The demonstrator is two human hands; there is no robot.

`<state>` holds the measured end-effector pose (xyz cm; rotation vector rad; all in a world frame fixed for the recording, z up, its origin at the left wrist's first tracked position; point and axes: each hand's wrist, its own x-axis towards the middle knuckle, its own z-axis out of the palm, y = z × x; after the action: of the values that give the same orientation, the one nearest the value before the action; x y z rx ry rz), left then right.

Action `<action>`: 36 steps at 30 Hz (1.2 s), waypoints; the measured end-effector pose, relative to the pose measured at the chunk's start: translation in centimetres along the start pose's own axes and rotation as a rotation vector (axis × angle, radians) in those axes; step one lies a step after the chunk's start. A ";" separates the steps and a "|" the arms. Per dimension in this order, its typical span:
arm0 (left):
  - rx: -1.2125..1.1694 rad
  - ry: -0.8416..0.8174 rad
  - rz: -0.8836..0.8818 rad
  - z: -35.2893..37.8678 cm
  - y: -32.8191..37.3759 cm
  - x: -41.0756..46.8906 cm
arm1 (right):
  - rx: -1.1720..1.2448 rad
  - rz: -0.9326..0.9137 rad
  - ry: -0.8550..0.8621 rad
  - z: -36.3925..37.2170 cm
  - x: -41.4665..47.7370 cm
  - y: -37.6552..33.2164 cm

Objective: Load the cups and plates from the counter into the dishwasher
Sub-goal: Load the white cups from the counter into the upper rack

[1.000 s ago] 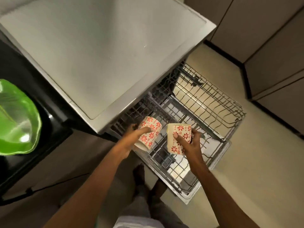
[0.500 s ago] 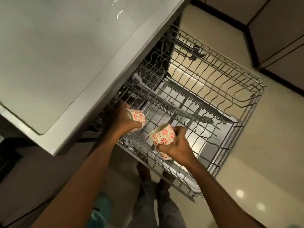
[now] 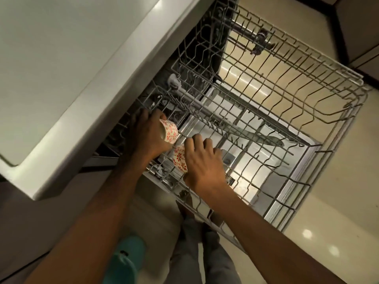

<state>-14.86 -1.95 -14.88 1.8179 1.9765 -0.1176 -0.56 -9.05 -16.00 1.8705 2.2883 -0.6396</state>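
**Cups (image 3: 169,131) at the near left corner of the rack**

From the head camera I am looking steeply down at the wire rack (image 3: 287,64) of the dishwasher. It is standing pulled out from under the pale countertop (image 3: 61,58).

The person's left hand (image 3: 146,138) is holding the left cup (image 3: 169,130) close under the countertop edge. Its fingers are curling round the cup's wall. This cup is lying tilted on its side, and its open mouth is facing the palm.

The right hand (image 3: 205,165) is gripping the right cup (image 3: 180,158) from above, with the back of the hand turned up. The curled fingers are covering most of the cup, so only a strip of the red flower pattern is showing beside the thumb.

Both cups are sitting just beside each other, over the near left corner of the rack. I cannot tell if they are touching each other or the wires.

Below the rack a grey spray arm (image 3: 256,138) is showing through the wires. The person's legs (image 3: 205,253) are standing on the cream floor (image 3: 338,201) next to the rack.
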 end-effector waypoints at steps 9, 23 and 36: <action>0.100 -0.008 -0.050 -0.6 -1.3 -0.2 | -0.012 -0.134 0.142 1.6 0.3 -0.7; -0.049 -0.127 -0.040 -0.1 -3.7 -0.1 | 0.362 -0.125 0.175 3.5 0.5 0.2; -0.200 0.309 0.038 0.1 -3.9 -6.3 | 0.384 -0.181 -0.036 2.3 -0.4 1.5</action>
<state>-18.39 -8.36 -13.50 1.8266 2.0676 0.3807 0.56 -10.11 -18.32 1.7817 2.4679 -1.2030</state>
